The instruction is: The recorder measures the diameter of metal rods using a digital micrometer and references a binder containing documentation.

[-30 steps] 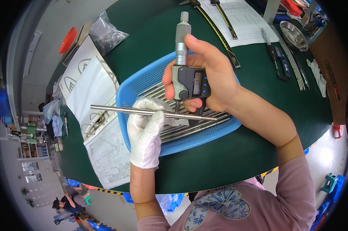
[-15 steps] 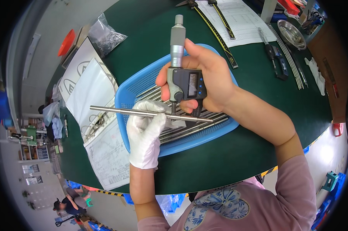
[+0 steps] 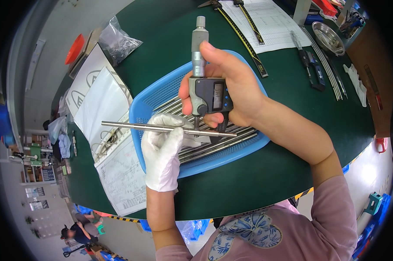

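Observation:
My left hand (image 3: 163, 148), in a white glove, is closed round a thin steel rod (image 3: 133, 125) that lies nearly level, its right end tipped slightly down. My bare right hand (image 3: 238, 82) grips a digital micrometer (image 3: 206, 96) held upright, with the thumb on its grey barrel. The micrometer's lower end meets the rod to the right of my gloved fingers; the exact contact is too small to make out. Below both hands sits a blue plastic basket (image 3: 141, 104) with several more steel rods (image 3: 244, 138) in it.
On the green table (image 3: 222, 191), an open binder (image 3: 120, 174) lies left of the basket, beside a clear plastic bag (image 3: 118, 39). Calipers (image 3: 240, 37) rest on papers (image 3: 270, 26) at the back. Further right are another micrometer (image 3: 314, 69), long rods (image 3: 331, 74) and a metal bowl (image 3: 328, 38).
My right thumb has moved slightly left and up on the micrometer's barrel. The rod has shifted a little to the left with my gloved hand.

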Tool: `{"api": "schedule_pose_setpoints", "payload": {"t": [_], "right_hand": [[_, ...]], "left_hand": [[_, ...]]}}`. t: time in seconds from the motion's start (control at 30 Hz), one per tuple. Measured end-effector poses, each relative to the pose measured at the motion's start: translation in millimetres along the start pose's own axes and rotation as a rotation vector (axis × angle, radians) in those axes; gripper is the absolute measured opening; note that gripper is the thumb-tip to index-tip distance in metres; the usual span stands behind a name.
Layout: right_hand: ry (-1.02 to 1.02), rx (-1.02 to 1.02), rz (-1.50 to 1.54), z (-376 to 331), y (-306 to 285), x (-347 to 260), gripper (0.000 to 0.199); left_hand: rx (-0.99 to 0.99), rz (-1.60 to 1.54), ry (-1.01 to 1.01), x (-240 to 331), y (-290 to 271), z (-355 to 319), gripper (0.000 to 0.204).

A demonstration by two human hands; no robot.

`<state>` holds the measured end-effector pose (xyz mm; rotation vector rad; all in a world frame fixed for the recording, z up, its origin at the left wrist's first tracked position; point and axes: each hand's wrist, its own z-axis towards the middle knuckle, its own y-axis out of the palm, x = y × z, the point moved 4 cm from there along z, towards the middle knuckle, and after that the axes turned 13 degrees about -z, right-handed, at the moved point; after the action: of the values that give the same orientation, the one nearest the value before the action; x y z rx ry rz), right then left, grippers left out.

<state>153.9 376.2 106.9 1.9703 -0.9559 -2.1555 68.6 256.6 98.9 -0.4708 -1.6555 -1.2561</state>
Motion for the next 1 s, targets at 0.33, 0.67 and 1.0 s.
{"api": "schedule_pose_setpoints", "payload": {"t": [0.33,0.67,1.0], "right_hand": [[0.02,-0.011,0.048,-1.4,1.8,5.3,0.071],[0.091,0.004,0.091,-2.1,1.5,4.6,0.068],[0.081,0.035,-0.007,-3.7,2.0,0.2,0.071]], "left_hand": [[0.012,0.068,0.013,-1.1,-2.4,-2.6,0.017],[0.01,-0.015,0.006,1.6,-3.2,-2.4,0.018],[0.022,-0.034,0.022,1.9,-5.2,-1.2,0.017]]}}
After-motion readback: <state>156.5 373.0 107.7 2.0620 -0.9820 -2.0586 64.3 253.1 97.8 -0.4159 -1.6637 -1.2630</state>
